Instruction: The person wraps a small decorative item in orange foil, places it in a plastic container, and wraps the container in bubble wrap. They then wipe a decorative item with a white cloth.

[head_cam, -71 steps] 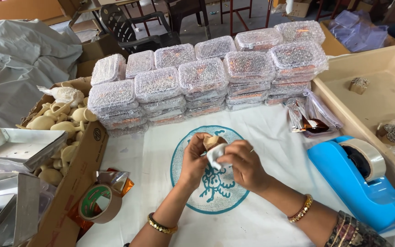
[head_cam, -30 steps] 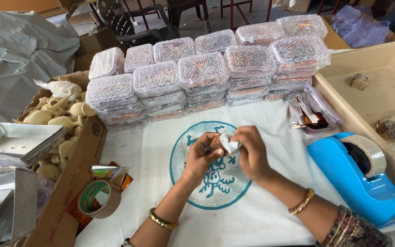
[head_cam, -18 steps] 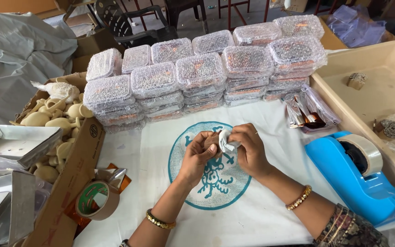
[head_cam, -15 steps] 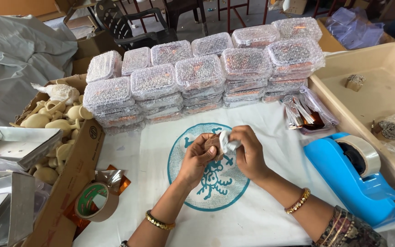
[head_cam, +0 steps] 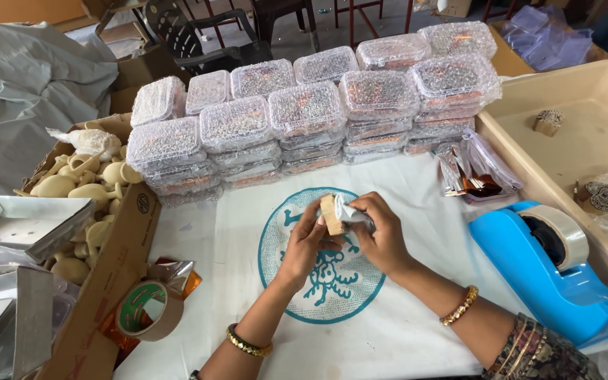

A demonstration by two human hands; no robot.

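Both hands meet over the white cloth (head_cam: 416,324), above its round teal print (head_cam: 332,271). My left hand (head_cam: 305,243) pinches a small tan wooden block (head_cam: 331,214) by its side. My right hand (head_cam: 383,236) presses a crumpled piece of clear wrap (head_cam: 352,211) against the block's right face. The block is held a little above the cloth, partly covered by fingers and wrap.
Stacks of bubble-wrapped clear boxes (head_cam: 304,112) line the far side. A blue tape dispenser (head_cam: 554,271) stands at right, beside a beige tray (head_cam: 578,141) and a clear packet (head_cam: 476,172). At left are a brown tape roll (head_cam: 148,309), a cardboard box of pale clay pieces (head_cam: 79,193) and metal trays (head_cam: 22,218).
The hands kept turning the block and working the wrap around it; the block's tan face now shows on the left. The view shifted slightly.
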